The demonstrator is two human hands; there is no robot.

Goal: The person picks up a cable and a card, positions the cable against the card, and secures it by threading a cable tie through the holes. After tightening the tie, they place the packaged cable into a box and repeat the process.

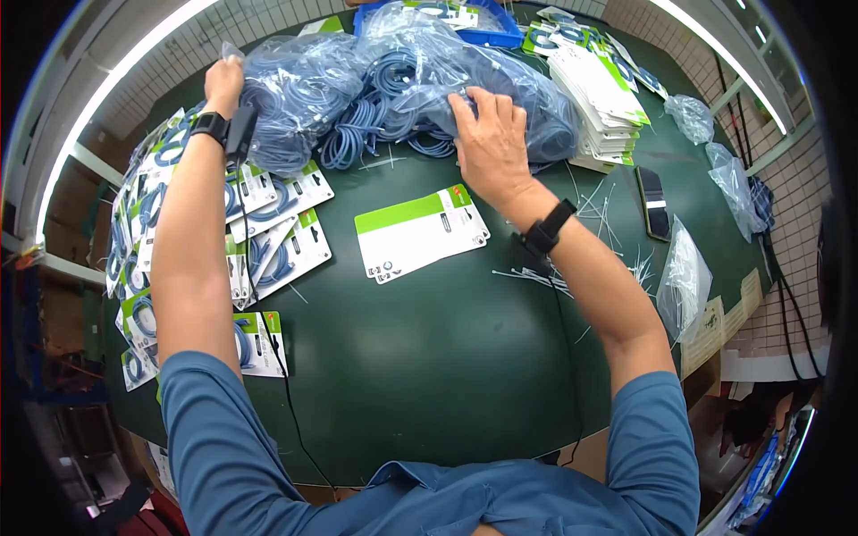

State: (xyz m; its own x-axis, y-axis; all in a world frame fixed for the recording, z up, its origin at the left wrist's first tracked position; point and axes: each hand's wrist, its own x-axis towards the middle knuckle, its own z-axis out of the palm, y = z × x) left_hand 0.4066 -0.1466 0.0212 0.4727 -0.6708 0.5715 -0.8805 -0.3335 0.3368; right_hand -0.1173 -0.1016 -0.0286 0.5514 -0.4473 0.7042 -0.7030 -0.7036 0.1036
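Observation:
At the far left, my left hand (pixel 223 82) is closed on the edge of a clear plastic bag (pixel 299 85) full of coiled blue-grey cables. My right hand (pixel 493 143) rests its spread fingers on a second clear bag (pixel 532 103) of similar cables, at the far middle. Loose cable coils (pixel 353 132) spill out between the bags. Nearer me on the green table (pixel 393 375) lie a few flat white-and-green packaging cards (pixel 416 241), overlapping. The palm side of my right hand is hidden.
Carded cables (pixel 255 344) are heaped along the left. A stack of white cards (pixel 594 103) stands at the far right, near a blue tray (pixel 496 34). Loose white cable ties (pixel 536 279), a phone (pixel 653 204) and a bag of ties (pixel 685 281) lie on the right.

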